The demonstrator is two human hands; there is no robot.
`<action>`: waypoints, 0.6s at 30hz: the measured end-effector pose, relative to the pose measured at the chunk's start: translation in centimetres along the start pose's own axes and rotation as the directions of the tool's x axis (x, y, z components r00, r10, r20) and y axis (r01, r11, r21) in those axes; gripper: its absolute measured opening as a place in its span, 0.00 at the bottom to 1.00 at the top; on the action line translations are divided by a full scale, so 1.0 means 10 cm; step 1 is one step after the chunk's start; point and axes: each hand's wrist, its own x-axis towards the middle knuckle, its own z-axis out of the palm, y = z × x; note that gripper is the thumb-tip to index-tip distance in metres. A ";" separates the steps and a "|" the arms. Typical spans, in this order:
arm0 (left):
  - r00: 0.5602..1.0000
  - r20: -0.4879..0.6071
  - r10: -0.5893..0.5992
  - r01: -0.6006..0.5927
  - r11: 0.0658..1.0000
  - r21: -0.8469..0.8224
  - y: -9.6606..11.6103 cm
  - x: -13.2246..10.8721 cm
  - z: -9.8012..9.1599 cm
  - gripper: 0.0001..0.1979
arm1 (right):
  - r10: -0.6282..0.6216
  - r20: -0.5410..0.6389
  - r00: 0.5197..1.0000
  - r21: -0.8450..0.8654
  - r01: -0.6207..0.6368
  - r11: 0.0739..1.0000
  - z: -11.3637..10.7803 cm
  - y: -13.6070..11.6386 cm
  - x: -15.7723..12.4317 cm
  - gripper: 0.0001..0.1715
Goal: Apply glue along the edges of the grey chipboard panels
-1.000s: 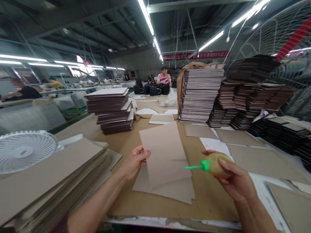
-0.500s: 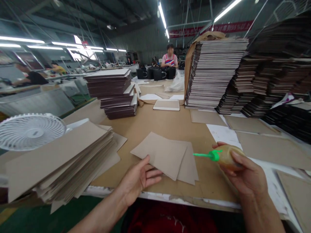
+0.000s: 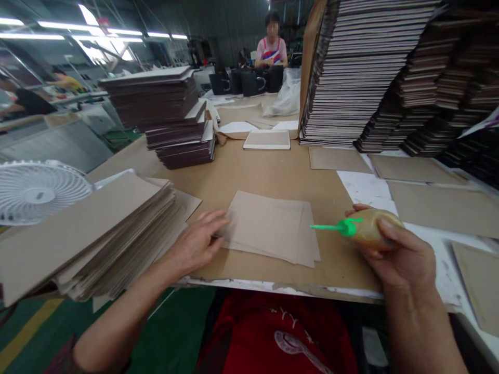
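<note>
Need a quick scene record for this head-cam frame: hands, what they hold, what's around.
left hand: open, fingertips at the edge of a pile of beige cardboard sheets
right hand: grips a squeeze bottle with a green nozzle
surface: workbench covered in brown paper
beside left hand: stack of beige boards, white fan beyond it
rest: tall stacks of dark boards, co-worker seated across the bench
</note>
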 end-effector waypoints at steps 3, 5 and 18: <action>0.990 0.139 -0.020 0.020 1.000 0.001 -0.14 -0.03 -0.03 0.23 | 0.020 -0.034 0.999 -0.005 -0.020 1.000 -0.01 -0.01 -0.02 0.26; 0.982 0.186 -0.014 0.018 1.000 -0.018 -0.17 -0.04 -0.03 0.21 | 0.028 -0.057 0.998 -0.013 -0.028 1.000 0.00 0.00 -0.01 0.24; 0.977 0.212 -0.029 0.036 0.999 -0.026 -0.27 0.12 -0.08 0.13 | 0.047 -0.054 0.997 -0.109 -0.052 0.993 0.16 0.13 0.01 0.18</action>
